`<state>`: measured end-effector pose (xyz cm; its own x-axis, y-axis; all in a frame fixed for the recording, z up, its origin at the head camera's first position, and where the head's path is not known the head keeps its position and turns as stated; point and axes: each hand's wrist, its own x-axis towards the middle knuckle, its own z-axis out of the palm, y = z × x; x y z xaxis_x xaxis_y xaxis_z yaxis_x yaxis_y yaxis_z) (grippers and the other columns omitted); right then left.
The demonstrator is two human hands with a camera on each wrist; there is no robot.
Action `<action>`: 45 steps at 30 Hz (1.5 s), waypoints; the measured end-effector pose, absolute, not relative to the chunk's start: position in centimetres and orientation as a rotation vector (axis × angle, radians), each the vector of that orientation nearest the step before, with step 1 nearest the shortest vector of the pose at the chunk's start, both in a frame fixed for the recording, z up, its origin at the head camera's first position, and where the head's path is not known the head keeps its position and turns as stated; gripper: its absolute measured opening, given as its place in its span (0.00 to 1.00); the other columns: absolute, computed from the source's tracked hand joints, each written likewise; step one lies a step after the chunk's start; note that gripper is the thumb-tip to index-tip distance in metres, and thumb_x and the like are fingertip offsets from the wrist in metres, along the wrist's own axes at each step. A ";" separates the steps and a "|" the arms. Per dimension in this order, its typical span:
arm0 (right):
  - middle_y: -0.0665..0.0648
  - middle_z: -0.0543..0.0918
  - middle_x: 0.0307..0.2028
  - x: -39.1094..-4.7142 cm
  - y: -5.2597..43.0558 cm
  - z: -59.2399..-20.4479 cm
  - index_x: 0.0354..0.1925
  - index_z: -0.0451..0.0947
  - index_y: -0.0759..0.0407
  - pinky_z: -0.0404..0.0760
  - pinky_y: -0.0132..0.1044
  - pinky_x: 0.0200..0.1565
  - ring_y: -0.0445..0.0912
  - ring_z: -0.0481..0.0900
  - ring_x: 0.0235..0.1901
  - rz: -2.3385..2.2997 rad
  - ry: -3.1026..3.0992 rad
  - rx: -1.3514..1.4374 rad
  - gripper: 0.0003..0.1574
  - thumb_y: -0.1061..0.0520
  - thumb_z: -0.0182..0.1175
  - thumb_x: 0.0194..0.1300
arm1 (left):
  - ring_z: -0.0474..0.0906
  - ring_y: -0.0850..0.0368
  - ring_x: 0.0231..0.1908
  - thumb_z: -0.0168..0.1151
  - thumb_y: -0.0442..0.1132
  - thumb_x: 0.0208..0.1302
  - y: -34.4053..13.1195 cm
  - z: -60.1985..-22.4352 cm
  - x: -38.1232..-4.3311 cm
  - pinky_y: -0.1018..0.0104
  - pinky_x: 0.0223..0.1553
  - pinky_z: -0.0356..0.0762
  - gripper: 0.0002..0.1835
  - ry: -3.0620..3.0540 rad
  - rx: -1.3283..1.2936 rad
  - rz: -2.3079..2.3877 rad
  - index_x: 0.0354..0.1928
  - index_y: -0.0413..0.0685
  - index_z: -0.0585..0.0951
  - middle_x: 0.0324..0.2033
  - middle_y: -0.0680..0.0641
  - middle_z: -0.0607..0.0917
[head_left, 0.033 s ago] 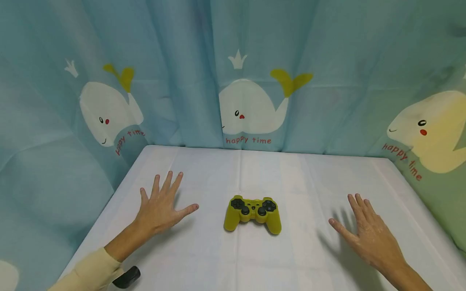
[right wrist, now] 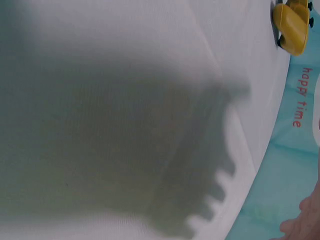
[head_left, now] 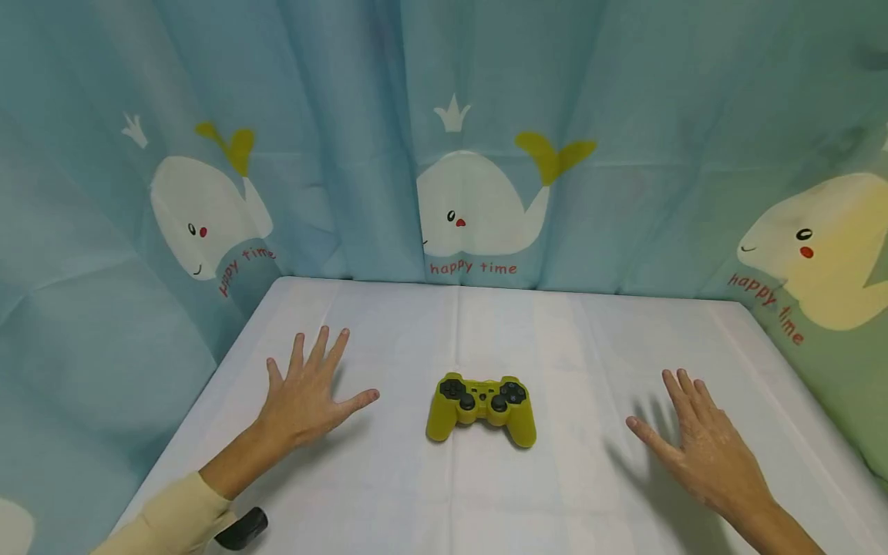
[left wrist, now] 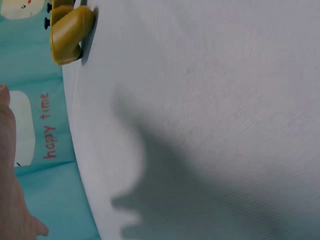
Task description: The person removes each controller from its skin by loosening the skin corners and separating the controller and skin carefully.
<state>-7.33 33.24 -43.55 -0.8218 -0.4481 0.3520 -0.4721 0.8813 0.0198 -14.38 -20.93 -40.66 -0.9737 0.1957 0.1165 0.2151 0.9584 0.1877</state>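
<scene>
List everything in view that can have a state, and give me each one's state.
Game controller: buttons up, untouched; power state cannot be told.
Left hand: open, empty, raised above the tablecloth.
Right hand: open, empty, also raised.
Tablecloth: spread out, lightly creased.
Curtain: hanging in folds.
Black object: partly hidden by the sleeve.

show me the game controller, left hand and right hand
game controller (head_left: pixel 482 391): head view, centre of its body
left hand (head_left: pixel 304 402): head view, back of the hand
right hand (head_left: pixel 716 455): head view, back of the hand
</scene>
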 end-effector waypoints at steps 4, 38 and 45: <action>0.72 0.43 0.78 -7.4 33.2 -43.7 0.82 0.39 0.43 0.35 0.57 0.72 0.69 0.37 0.76 0.080 -2.684 0.698 0.37 0.36 0.23 0.83 | 0.40 0.23 0.73 0.53 0.81 0.57 -21.0 -40.8 -14.4 0.13 0.56 0.36 0.60 -3.012 -0.307 -0.293 0.81 0.50 0.51 0.77 0.33 0.52; 0.63 0.70 0.69 -9.7 20.1 -42.6 0.70 0.69 0.63 0.64 0.66 0.63 0.63 0.64 0.69 0.997 -3.039 0.433 0.39 0.39 0.58 0.74 | 0.82 0.53 0.46 0.70 0.55 0.65 -10.9 -42.4 -13.8 0.52 0.48 0.79 0.37 -3.079 -0.631 -1.120 0.67 0.39 0.75 0.44 0.48 0.87; 0.65 0.70 0.69 -9.8 19.6 -43.4 0.66 0.73 0.64 0.68 0.66 0.61 0.63 0.64 0.69 0.792 -3.160 0.452 0.40 0.39 0.63 0.69 | 0.82 0.45 0.52 0.71 0.49 0.65 -10.3 -42.2 -13.6 0.46 0.56 0.75 0.36 -3.121 -0.697 -1.017 0.67 0.35 0.73 0.50 0.40 0.86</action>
